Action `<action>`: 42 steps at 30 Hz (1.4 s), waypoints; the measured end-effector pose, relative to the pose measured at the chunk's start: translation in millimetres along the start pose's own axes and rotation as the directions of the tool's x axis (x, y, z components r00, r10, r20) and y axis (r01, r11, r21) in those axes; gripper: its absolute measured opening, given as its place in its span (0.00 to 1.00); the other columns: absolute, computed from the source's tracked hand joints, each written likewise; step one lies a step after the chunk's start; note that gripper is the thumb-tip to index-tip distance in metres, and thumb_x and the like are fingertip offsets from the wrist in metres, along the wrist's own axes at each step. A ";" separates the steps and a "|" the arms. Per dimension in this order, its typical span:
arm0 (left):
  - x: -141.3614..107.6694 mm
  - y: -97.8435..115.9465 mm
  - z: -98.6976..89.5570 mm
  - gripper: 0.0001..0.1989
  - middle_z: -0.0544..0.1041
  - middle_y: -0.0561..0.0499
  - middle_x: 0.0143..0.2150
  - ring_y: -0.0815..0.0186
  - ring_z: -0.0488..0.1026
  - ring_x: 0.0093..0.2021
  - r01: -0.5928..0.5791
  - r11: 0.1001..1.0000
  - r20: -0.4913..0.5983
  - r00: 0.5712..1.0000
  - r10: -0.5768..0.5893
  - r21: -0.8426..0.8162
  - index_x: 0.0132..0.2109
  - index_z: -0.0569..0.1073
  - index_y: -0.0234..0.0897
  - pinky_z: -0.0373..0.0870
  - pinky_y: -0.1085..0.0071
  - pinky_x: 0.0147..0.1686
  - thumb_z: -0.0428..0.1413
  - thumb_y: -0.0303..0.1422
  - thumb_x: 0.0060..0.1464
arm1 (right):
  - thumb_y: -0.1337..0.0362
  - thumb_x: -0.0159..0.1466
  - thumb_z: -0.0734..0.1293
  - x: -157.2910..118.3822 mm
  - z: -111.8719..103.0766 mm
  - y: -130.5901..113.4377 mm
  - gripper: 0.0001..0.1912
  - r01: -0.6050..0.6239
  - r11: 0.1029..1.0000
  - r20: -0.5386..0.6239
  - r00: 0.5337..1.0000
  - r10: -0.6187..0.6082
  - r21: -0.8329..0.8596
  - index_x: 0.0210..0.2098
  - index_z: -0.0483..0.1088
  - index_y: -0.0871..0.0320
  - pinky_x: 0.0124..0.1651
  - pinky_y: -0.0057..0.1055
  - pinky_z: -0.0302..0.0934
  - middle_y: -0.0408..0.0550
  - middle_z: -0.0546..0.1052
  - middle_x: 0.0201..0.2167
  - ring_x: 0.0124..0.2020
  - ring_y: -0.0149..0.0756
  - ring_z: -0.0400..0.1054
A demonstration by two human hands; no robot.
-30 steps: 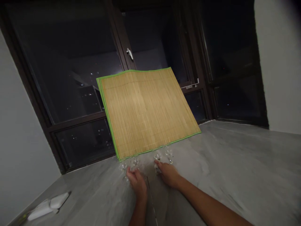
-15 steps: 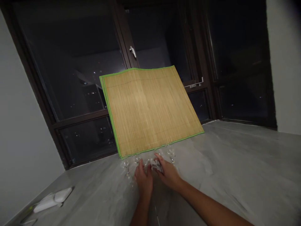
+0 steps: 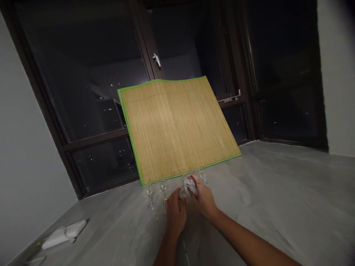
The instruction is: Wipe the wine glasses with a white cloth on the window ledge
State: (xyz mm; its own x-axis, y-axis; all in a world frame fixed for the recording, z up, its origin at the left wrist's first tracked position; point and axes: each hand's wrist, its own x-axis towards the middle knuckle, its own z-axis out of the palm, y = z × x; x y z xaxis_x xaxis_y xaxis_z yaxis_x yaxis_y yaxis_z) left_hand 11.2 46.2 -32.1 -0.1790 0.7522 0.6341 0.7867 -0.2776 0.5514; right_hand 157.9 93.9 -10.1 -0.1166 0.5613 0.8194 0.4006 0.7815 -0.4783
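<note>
Clock directions are read from the left hand [image 3: 176,214]. Right hand [image 3: 204,198], 2 o'clock: fingers pinch a crumpled, white-and-grey wad of thin material [image 3: 190,186], located at 1 o'clock. Left hand: thumb and fingers are parted; contact with any glass cannot be determined. One clear, stemmed glass [image 3: 149,192] stands at 10 o'clock, a second clear, stemmed glass [image 3: 163,187] at 11. A straw-coloured, green-edged slatted mat [image 3: 177,125] stands upright at 12 o'clock. A white, banded bundle [image 3: 65,234] lies at 9 o'clock on the grey, marbled ledge [image 3: 277,192].
</note>
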 end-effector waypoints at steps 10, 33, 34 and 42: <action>2.7 -1.9 -2.1 0.22 0.75 0.41 0.53 0.55 0.70 0.54 0.027 0.998 -0.144 0.989 -0.019 0.052 0.58 0.68 0.37 0.57 0.54 0.57 0.45 0.40 0.62 | 0.70 0.62 0.61 -2.0 0.4 -4.9 0.31 -0.139 0.940 0.213 0.974 0.073 0.313 0.64 0.51 0.54 0.48 0.35 0.65 0.47 0.77 0.42 0.42 0.38 0.72; 2.6 0.8 -3.7 0.20 0.77 0.40 0.51 0.53 0.73 0.52 0.026 0.995 -0.122 0.992 -0.014 0.096 0.53 0.72 0.37 0.59 0.53 0.55 0.47 0.41 0.60 | 0.72 0.58 0.63 -2.3 4.2 -0.2 0.33 -0.152 0.960 0.247 0.965 0.092 0.237 0.62 0.56 0.54 0.50 0.35 0.63 0.50 0.74 0.47 0.44 0.38 0.71; 2.8 0.0 -3.5 0.21 0.77 0.40 0.52 0.53 0.73 0.52 0.034 0.995 -0.128 0.992 -0.022 0.097 0.54 0.72 0.37 0.59 0.53 0.55 0.46 0.41 0.60 | 0.72 0.57 0.64 -2.2 3.9 1.1 0.34 -0.143 0.962 0.269 0.960 0.078 0.232 0.62 0.56 0.53 0.50 0.35 0.63 0.50 0.74 0.48 0.45 0.39 0.71; 6.4 1.6 -10.2 0.19 0.80 0.43 0.45 0.53 0.76 0.46 0.094 0.990 -0.084 0.993 -0.085 0.107 0.49 0.75 0.39 0.63 0.57 0.50 0.44 0.42 0.61 | 0.75 0.53 0.65 -2.1 3.5 6.8 0.41 -0.175 0.941 0.404 0.913 0.045 0.290 0.64 0.54 0.50 0.50 0.34 0.63 0.47 0.77 0.45 0.48 0.39 0.72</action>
State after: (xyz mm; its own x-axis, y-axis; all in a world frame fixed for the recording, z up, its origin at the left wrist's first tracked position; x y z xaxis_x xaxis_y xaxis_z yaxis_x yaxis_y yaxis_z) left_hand 5.3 44.5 -21.7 -0.2949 0.7200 0.6282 0.8248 -0.1402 0.5478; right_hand 157.7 99.0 -16.2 -0.4561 0.6580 0.5992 0.1341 0.7164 -0.6846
